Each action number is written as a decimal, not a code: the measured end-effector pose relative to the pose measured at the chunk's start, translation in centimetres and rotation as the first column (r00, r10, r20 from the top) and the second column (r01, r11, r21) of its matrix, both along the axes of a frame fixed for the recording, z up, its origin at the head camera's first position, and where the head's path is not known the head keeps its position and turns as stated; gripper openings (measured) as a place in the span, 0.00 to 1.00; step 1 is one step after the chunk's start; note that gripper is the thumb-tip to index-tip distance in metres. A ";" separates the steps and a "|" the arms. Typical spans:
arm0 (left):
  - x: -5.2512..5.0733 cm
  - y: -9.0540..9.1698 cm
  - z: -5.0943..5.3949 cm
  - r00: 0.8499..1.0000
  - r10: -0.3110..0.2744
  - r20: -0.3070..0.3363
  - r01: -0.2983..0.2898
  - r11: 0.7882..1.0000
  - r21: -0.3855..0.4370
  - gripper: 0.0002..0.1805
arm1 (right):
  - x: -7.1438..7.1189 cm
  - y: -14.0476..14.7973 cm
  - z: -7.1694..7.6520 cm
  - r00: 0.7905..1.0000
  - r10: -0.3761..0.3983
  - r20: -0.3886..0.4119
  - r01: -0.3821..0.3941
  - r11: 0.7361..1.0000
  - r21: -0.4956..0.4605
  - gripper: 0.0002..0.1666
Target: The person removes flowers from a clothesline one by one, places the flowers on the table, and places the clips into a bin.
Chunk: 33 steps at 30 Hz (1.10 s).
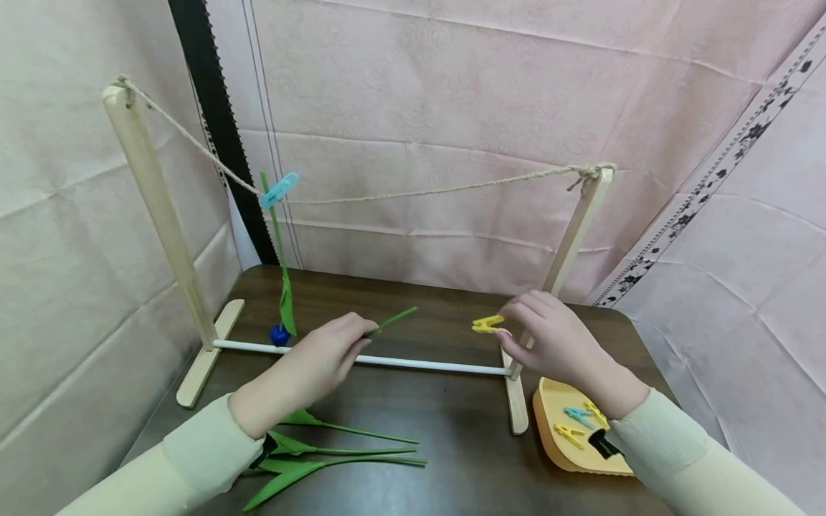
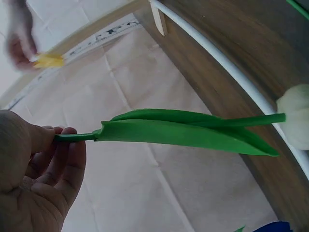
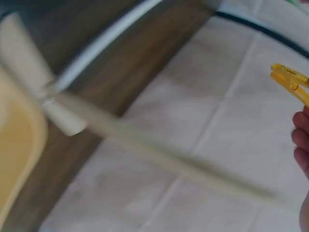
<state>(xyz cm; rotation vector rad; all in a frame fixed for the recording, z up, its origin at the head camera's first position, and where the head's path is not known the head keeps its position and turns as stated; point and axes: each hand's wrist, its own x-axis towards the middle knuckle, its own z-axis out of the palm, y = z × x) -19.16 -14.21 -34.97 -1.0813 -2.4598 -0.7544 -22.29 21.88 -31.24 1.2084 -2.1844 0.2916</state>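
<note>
My left hand (image 1: 325,352) pinches the green stem of an artificial tulip (image 2: 178,133). Its leaf and pale white bloom (image 2: 295,116) show in the left wrist view; in the head view my hand hides them. My right hand (image 1: 551,340) pinches a yellow clothespin (image 1: 488,324), held to the right of the stem's tip and apart from it. A blue clothespin (image 1: 279,190) clips another tulip (image 1: 286,294) to the sagging rope (image 1: 426,193), its blue bloom hanging downward.
Wooden posts (image 1: 158,208) hold the rope, joined low down by a white rod (image 1: 426,365). Several tulips (image 1: 303,466) lie on the table at the front left. A yellow tray (image 1: 548,433) with several clothespins stands at the right, partly behind my right forearm.
</note>
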 end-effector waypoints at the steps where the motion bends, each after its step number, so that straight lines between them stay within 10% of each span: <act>1: 0.2 0.2 0.0 1.000 -0.015 -0.008 0.015 1.000 -0.007 0.10 | 0.1 0.8 -0.6 1.000 -0.007 -0.007 0.007 1.000 0.010 0.12; 9: 1.6 1.1 -0.4 0.992 -0.065 0.107 0.084 0.978 -0.193 0.12 | 2.0 7.0 -5.0 0.996 -0.086 0.020 0.086 0.996 0.015 0.14; 14: 2.1 1.5 -1.0 0.960 -0.007 0.279 0.111 0.927 -0.358 0.11 | 3.3 10.3 -6.8 0.986 -0.162 0.051 0.161 0.987 0.022 0.15; 20: 2.5 1.5 -2.9 0.941 -0.015 0.337 0.163 0.894 -0.416 0.07 | 4.1 14.5 -9.0 0.951 -0.295 0.096 0.290 0.955 0.067 0.12; 24: 3.0 1.6 -4.2 0.947 -0.034 0.319 0.182 0.876 -0.447 0.12 | 4.9 16.7 -10.3 0.895 -0.411 0.175 0.395 0.911 0.120 0.11; 30: 3.6 2.2 -5.7 0.960 -0.045 0.276 0.176 0.864 -0.471 0.17 | 6.2 18.5 -11.1 0.702 -0.552 0.451 0.496 0.833 0.246 0.09; 33: 3.9 2.4 -6.5 0.954 -0.044 0.297 0.184 0.868 -0.462 0.17 | 6.7 18.8 -11.5 0.640 -0.556 0.530 0.491 0.827 0.275 0.09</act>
